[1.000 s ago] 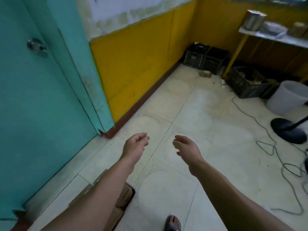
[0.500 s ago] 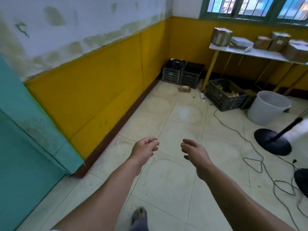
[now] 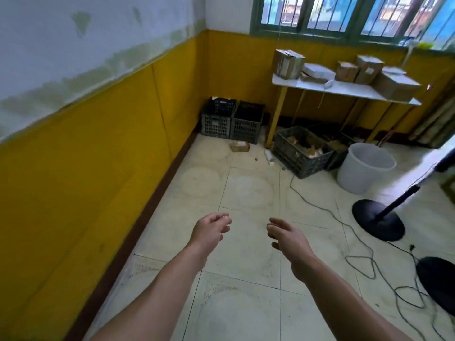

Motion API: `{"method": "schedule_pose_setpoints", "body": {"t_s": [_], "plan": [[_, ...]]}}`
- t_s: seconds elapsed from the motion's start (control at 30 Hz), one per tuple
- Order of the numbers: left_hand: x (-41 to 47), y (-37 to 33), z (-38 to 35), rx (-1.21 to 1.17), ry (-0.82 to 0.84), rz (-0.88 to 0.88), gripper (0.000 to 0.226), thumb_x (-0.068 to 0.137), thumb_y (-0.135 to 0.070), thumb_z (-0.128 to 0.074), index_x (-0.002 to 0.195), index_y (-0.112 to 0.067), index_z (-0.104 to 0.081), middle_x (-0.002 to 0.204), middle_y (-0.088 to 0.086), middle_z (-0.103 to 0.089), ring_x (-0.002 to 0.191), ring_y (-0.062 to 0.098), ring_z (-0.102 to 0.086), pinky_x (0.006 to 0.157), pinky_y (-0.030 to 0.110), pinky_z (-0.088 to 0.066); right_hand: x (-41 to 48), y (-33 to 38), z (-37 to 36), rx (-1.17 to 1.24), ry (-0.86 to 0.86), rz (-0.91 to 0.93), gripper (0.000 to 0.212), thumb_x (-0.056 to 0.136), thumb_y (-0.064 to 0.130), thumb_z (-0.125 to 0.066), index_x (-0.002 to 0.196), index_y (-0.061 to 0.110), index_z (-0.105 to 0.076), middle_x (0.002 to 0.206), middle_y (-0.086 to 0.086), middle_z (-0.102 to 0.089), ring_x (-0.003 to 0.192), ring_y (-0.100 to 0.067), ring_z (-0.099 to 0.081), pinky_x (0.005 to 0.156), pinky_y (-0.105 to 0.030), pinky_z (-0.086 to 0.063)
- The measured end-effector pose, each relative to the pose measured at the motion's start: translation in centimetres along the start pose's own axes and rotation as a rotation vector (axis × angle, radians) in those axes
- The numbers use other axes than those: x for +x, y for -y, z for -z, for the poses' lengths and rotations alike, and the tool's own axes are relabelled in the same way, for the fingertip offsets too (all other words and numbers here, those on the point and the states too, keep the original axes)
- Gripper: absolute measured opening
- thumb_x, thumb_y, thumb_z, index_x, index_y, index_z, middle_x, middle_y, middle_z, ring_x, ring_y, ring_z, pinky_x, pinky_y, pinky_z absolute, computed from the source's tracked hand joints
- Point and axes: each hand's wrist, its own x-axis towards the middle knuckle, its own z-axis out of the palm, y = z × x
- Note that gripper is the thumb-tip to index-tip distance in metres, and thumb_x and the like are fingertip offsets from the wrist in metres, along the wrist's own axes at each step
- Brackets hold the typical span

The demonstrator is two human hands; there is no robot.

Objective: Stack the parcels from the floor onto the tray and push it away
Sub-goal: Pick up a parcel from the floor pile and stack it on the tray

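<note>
The tiled floor [image 3: 246,188] spreads ahead. A white table [image 3: 344,88] at the far wall carries several parcels [image 3: 289,64]. The left hand [image 3: 209,231] and the right hand [image 3: 288,236] are loosely curled and hold nothing. One small parcel [image 3: 240,145] lies on the floor beside the black crates [image 3: 231,120].

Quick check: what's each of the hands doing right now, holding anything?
Left hand: open, fingers loosely curled, holding nothing.
Right hand: open, fingers relaxed, holding nothing.
</note>
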Motion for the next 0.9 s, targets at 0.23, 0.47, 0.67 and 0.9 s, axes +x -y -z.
{"method": "schedule_pose_setpoints", "body": {"t_s": [0.23,0.47,0.67,0.9], "plan": [[14.4,-3.7,-5.4,0.077,0.081,0.056,0.022,0.097,-0.019,-0.056,0.116,-0.015,-0.064,0.111,0.0,-0.069,0.102,0.013,-0.065,0.083,0.024,-0.049,13.4,2.5,3.0,0.068,-0.071,-0.077,0.042,0.099,0.015,-0.054,0.14,0.012,-0.05,0.135,-0.006,-0.057,0.118,-0.019,-0.055,0.102,-0.035,-0.045],[30.8,-10.3,-12.1,0.096,0.061,0.075,0.021,0.097,-0.017,-0.055,0.115,-0.016,-0.065,0.112,0.002,-0.069,0.103,0.016,-0.065,0.088,0.028,-0.049,32.0,8.0,7.8,0.085,-0.08,-0.076,0.038,0.098,0.016,-0.056,0.136,0.014,-0.054,0.131,-0.004,-0.06,0.117,-0.018,-0.056,0.103,-0.036,-0.045],[41.3,-16.2,-14.1,0.08,-0.018,0.111,0.019,0.098,-0.018,-0.053,0.115,-0.017,-0.063,0.107,0.0,-0.069,0.095,0.011,-0.064,0.082,0.024,-0.049,44.8,14.0,8.8,0.045,0.003,-0.124,0.037,0.097,0.018,-0.057,0.134,0.016,-0.055,0.128,-0.003,-0.061,0.115,-0.017,-0.057,0.102,-0.036,-0.046],[57.3,-19.8,-13.5,0.082,-0.079,0.135,0.023,0.1,-0.023,-0.051,0.12,-0.022,-0.062,0.109,-0.007,-0.067,0.098,0.006,-0.062,0.078,0.023,-0.048,60.9,19.1,5.8,-0.023,0.078,-0.138,0.039,0.098,0.018,-0.055,0.137,0.016,-0.053,0.131,-0.003,-0.059,0.118,-0.018,-0.055,0.104,-0.036,-0.045]]}}
